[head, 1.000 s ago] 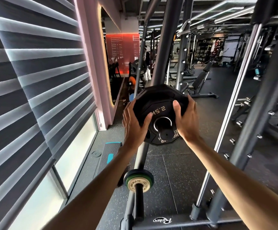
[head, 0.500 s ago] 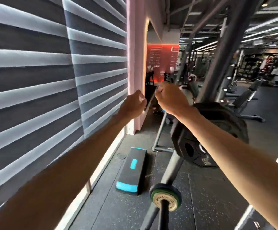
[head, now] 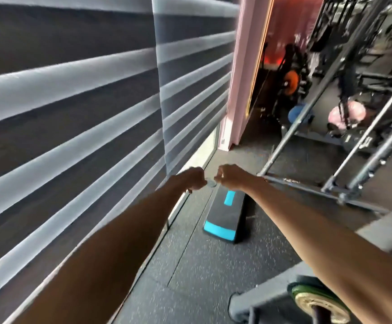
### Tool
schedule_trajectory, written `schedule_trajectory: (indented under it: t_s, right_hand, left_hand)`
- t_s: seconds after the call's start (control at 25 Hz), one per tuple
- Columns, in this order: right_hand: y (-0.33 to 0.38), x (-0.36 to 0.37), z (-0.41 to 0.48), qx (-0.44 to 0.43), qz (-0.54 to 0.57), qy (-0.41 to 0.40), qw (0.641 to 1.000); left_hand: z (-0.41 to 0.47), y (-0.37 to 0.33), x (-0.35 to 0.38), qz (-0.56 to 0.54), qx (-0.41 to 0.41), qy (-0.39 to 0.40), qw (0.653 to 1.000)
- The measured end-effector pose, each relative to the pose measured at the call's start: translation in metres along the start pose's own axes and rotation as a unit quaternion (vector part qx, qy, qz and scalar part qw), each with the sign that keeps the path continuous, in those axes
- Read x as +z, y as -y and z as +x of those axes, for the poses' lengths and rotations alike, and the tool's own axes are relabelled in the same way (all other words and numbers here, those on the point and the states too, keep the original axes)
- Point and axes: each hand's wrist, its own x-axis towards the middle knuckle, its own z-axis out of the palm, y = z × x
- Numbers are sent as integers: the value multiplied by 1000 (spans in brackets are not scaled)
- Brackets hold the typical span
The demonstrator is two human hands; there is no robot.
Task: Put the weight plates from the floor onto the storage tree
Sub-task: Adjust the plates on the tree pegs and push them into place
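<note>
The plate is out of frame now, probably racked; left grip (head: 194, 181) and right grip (head: 229, 177) curl mid-frame, contents too blurry to tell.

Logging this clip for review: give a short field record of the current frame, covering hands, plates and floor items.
left hand: fingers curled, stretched forward, no plate
right hand: fingers curled, close beside the left, no plate
between hands: small blurred thing, unclear
green-rimmed plate: bottom right, partly behind the right forearm
step platform: on floor near the blinds
</note>
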Motion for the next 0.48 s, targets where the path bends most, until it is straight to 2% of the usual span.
schedule_trajectory:
  t_s: [0.2, 0.36, 0.48]
  right_hand:
    - [-19, 110, 80, 68, 26, 159, 985]
    - [-54, 156, 145, 103, 55, 210, 971]
    - [-90, 165, 223, 113, 87, 212, 967]
  left_hand:
    - [87, 68, 61, 8, -38, 135, 990]
    - [165, 84, 84, 32, -23, 198, 979]
    - [253, 83, 88, 66, -17, 215, 974]
